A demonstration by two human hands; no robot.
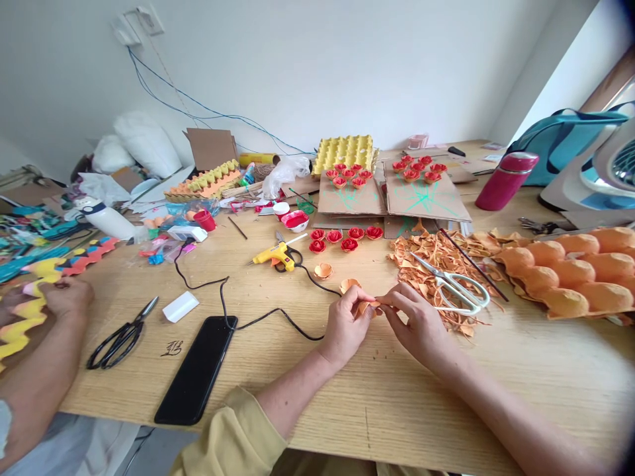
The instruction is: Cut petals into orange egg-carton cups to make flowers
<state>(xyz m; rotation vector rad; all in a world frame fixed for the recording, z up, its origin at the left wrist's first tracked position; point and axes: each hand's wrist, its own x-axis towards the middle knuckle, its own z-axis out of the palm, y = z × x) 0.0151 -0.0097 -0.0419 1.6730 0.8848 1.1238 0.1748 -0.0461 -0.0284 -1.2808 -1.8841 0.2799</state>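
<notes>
Between my two hands, just above the table, is a small orange egg-carton petal piece (364, 308), mostly covered by fingers. My left hand (346, 329) is closed round it. The thumb and fingertips of my right hand (415, 325) pinch at its right edge. Just behind my left hand lies an orange carton cup (350, 284), and a second orange cup (323, 270) sits further back. Beyond my right hand are white-handled scissors (459, 291), resting on a heap of orange carton scraps (404, 261).
A yellow glue gun (272, 256) and several red paper roses (349, 244) lie ahead. To the left are a phone (196, 370), black scissors (116, 342) and a co-worker's hand (67, 297) on a painted carton strip. Orange egg trays (570, 271) and a red flask (506, 180) stand right.
</notes>
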